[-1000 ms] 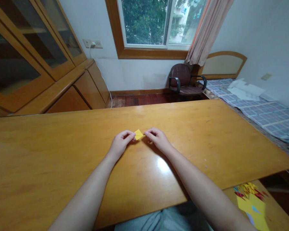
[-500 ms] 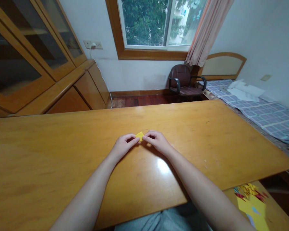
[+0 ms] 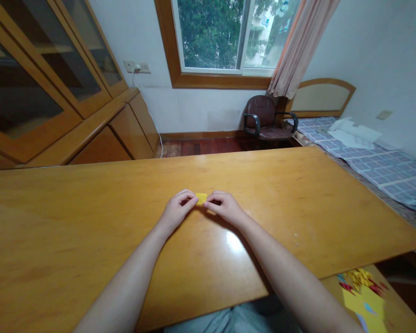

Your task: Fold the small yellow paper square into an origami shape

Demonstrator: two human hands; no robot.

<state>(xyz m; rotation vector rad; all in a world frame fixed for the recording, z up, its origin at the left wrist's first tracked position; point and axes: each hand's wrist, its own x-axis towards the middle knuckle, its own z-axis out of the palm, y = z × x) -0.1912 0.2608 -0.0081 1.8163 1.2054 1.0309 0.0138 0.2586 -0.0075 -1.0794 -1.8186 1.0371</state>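
Between my two hands is a small folded piece of yellow paper [image 3: 201,199], held just over the wooden table [image 3: 90,222]. My left hand [image 3: 180,206] pinches its left edge between thumb and fingers. On the other side, my right hand [image 3: 225,206] pinches the right edge in the same way. The paper looks roughly rectangular, its long side running across from hand to hand. My fingertips cover both of its ends.
At the lower right, a lower surface holds yellow paper sheets [image 3: 362,300] and several small folded yellow and red pieces [image 3: 360,279]. Beyond the table are a brown armchair [image 3: 263,118], a bed [image 3: 384,162] and a wooden cabinet [image 3: 100,143].
The yellow paper has turned from a tilted, pointed position to lying level between my hands. Both hands still pinch it, with little shift in place.
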